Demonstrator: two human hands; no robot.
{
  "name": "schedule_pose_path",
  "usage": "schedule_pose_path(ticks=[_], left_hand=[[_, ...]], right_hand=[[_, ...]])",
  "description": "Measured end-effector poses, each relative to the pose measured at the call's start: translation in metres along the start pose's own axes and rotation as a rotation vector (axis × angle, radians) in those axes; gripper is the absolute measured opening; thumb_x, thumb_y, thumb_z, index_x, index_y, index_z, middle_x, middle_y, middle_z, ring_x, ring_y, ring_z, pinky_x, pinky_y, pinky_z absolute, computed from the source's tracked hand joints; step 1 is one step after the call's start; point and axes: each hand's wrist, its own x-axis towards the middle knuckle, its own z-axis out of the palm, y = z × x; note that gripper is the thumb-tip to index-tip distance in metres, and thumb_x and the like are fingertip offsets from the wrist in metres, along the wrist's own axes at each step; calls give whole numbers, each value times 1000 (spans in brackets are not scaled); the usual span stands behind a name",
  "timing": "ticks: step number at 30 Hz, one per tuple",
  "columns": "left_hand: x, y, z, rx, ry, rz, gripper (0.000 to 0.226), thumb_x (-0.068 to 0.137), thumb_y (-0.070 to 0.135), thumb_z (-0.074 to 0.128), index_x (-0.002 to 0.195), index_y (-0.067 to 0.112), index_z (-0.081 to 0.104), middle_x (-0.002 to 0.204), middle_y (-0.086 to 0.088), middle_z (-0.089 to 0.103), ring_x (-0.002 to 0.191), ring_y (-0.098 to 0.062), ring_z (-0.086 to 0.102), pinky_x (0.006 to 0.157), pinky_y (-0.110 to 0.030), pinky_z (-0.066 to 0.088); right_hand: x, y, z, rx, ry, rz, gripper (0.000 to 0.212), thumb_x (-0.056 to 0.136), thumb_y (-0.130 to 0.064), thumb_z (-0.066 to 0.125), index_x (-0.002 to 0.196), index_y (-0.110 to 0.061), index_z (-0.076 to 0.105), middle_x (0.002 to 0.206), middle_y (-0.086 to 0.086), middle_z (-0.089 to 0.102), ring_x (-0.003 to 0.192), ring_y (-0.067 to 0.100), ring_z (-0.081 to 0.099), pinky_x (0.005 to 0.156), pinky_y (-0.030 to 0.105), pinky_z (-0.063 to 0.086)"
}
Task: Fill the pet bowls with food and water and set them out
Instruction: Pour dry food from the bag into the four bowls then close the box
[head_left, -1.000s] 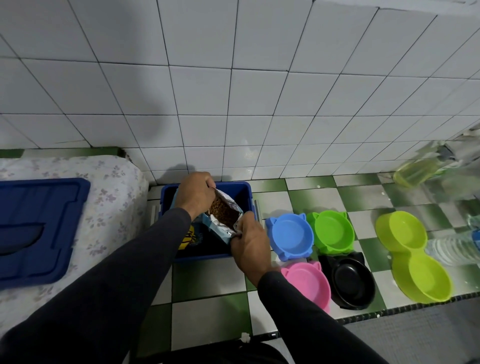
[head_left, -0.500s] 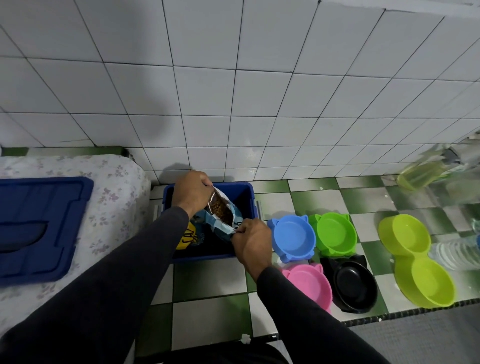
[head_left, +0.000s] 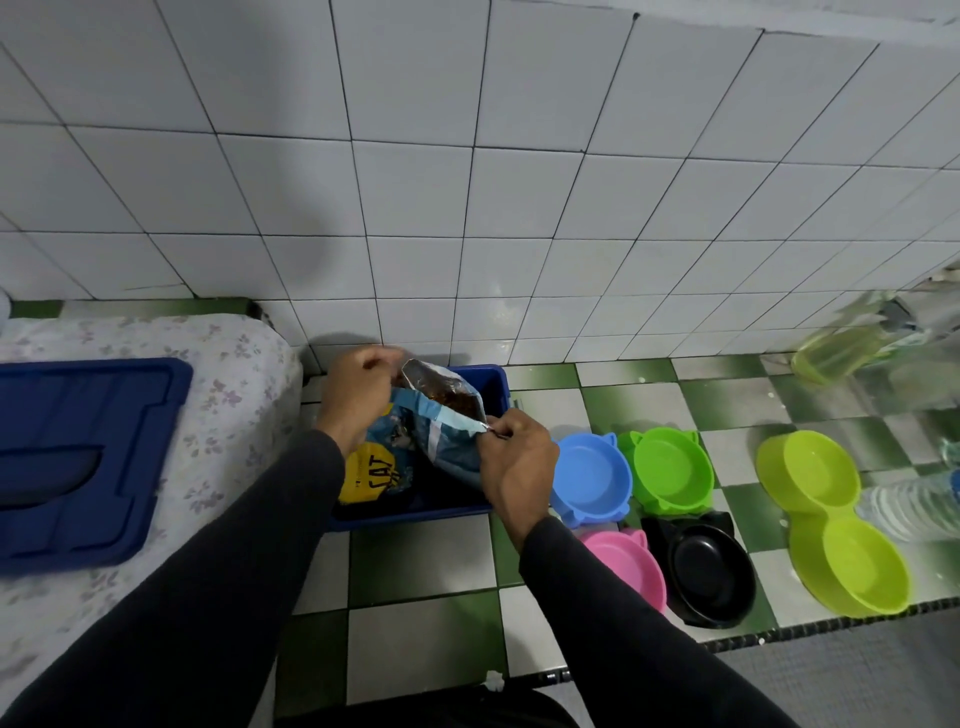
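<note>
A blue foil pet-food bag (head_left: 441, 431) with a silver lining is held above the open blue plastic bin (head_left: 493, 384) that stands on the green-and-white checked tile floor (head_left: 415, 566) against the white tiled wall (head_left: 467, 182). The bag is tilted, its long axis running from lower left to upper right, and its torn mouth is turned upward and toward the wall, so that brown kibble (head_left: 454, 399) is seen inside. The far edge of the mouth is pinched by the left hand (head_left: 358, 397), whose fingers are curled tightly over the foil; the near corner is pinched by the right hand (head_left: 514, 462) between thumb and bent fingers. Both forearms are covered by dark sleeves and are stretched forward and inward toward the bin. A yellow packet (head_left: 371, 475) lies in the bin beneath the bag. Just right of the bin, four cat-eared plastic bowls are set close together: a blue bowl (head_left: 589, 478), a green bowl (head_left: 670, 467), a pink bowl (head_left: 631, 566) and a black bowl (head_left: 709, 574). Further right a lime-green double bowl (head_left: 831, 519) is laid, with a clear plastic bottle (head_left: 914, 504) beside it. At the left, a dark blue plastic lid (head_left: 78, 457) rests on a floral-covered mattress (head_left: 228, 374).
</note>
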Motion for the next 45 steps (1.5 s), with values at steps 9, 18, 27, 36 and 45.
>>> schedule_pose_path(ticks=[9, 18, 27, 36, 45], left_hand=[[-22, -8, -7, -215, -200, -100, 40, 97, -12, 43, 104, 15, 72, 105, -13, 76, 104, -31, 72, 90, -50, 59], [-48, -21, -18, -232, -304, -18, 48, 84, -4, 64, 126, 19, 69, 122, -4, 75, 116, -26, 70, 93, -51, 59], [-87, 0, -7, -340, -183, 40, 41, 87, -18, 58, 120, 5, 66, 114, -11, 76, 104, -21, 72, 83, -39, 63], [-119, 12, 40, -287, -158, 96, 37, 89, 1, 62, 121, 19, 70, 116, -1, 76, 113, -22, 70, 96, -49, 59], [-162, 32, 127, -278, -50, 76, 43, 92, -6, 62, 103, 35, 68, 104, 11, 76, 102, -7, 70, 94, -40, 59]], right_hand=[[-2, -31, -10, 18, 91, -94, 24, 86, -5, 66, 66, -7, 54, 58, -9, 51, 54, 4, 43, 47, 10, 35], [-6, -49, -21, 75, 144, -183, 27, 80, -3, 65, 61, -11, 47, 61, 1, 57, 61, 13, 43, 54, 25, 39], [-17, -61, -45, 153, 224, -229, 29, 77, 0, 61, 59, -13, 41, 55, -8, 43, 55, 8, 35, 50, 19, 30], [-8, -42, -92, 178, 283, -224, 21, 77, 0, 61, 64, -2, 46, 59, 1, 46, 56, 8, 34, 50, 17, 30], [31, 8, -163, 207, 236, -255, 24, 77, -3, 60, 61, -8, 42, 53, -11, 40, 57, 10, 36, 54, 28, 34]])
